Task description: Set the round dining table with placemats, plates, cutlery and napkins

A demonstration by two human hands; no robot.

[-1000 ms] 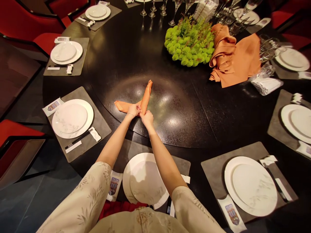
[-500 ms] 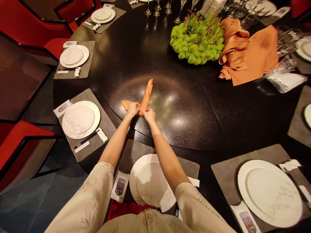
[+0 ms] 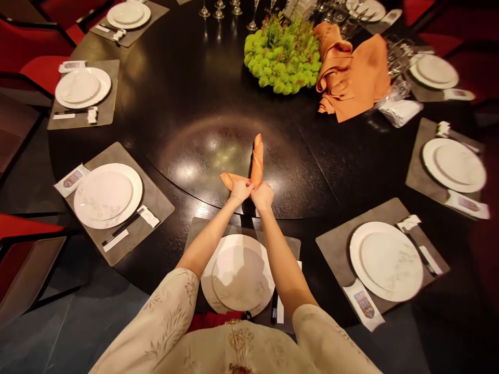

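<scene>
A rolled orange napkin (image 3: 257, 160) lies bent in a V on the dark turntable (image 3: 202, 140) of the round table. My left hand (image 3: 240, 190) and my right hand (image 3: 262, 197) sit side by side at the bend, both closed on the roll. One arm of the napkin points away from me; the shorter one runs left under my left hand. Just below my forearms is a white plate (image 3: 237, 275) on a grey placemat (image 3: 195, 234).
More white plates on placemats ring the table, such as the left plate (image 3: 108, 195) and the right plate (image 3: 385, 261). A green flower centrepiece (image 3: 283, 59), a pile of orange napkins (image 3: 353, 72) and wine glasses (image 3: 218, 9) stand at the far side. Red chairs (image 3: 23, 52) are on the left.
The view has shifted, so the napkin and my hands now appear further right and nearer me. Both hands remain closed on the napkin's bend; the long arm now points more straight away.
</scene>
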